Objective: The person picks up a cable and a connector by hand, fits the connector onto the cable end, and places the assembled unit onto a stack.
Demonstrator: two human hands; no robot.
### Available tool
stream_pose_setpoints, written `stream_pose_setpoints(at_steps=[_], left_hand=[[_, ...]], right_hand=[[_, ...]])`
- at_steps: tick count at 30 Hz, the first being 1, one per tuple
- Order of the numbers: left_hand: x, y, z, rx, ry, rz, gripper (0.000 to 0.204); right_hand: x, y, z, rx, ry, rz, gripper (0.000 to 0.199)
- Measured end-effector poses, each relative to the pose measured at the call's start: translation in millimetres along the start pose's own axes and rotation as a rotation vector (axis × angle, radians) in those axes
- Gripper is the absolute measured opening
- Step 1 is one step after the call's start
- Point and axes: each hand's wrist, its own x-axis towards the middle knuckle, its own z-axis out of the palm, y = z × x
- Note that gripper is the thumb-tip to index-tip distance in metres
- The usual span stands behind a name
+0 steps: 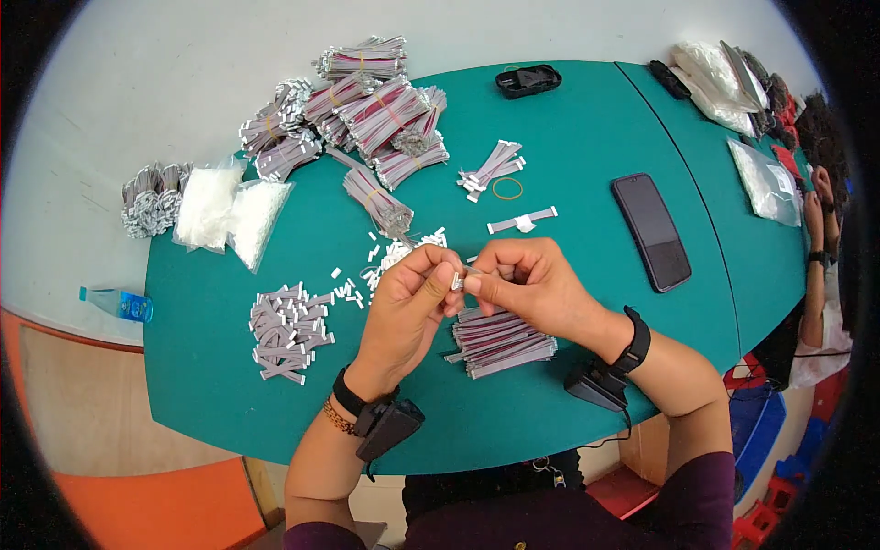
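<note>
A small white connector piece [456,280] sits pinched between the two hands just above the near-middle of the green worktop [587,137], with what looks like the end of a grey ribbon strip meeting it; the piece is too small to say whether it is fully seated. The step in hand appears to be pressing a connector onto a strip end. The next move, as I judge it, calls for a firm, square squeeze so the piece goes on straight, with the strip kept from slipping sideways.

The left hand [408,298] has its grip pressed together, thumb and forefinger closed on the connector from the left. The right hand [532,280] is likewise closed, fingertips pinching the same piece from the right, the other fingers curled in. Both wrists carry black bands with small black devices.

Directly beneath the hands, on the near side, lies a stack of grey ribbon strips [500,341]. Just beyond the hands is a scatter of loose white connectors [390,255]. To the left lies a heap of short finished strips [286,332]. Further off, at the far left, rubber-banded bundles of strips [371,115] pile up, with clear bags of white parts [229,209] beside them. A dark phone [651,231] lies to the right, and a yellow rubber band [507,189] beyond the hands. Another person's arm [814,266] shows at the far right edge.
</note>
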Motion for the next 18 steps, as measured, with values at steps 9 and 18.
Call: stream_pose_setpoints(at_steps=[9, 18], left_hand=[[0.1, 0.9, 4.0, 0.036, 0.03, 0.014, 0.015], [0.1, 1.2, 4.0, 0.023, 0.021, -0.001, 0.015]], right_hand=[[-0.8, 3.0, -1.5, -0.062, 0.008, -0.007, 0.015], [-1.0, 6.4, -0.8, -0.088, 0.029, -0.045, 0.015]])
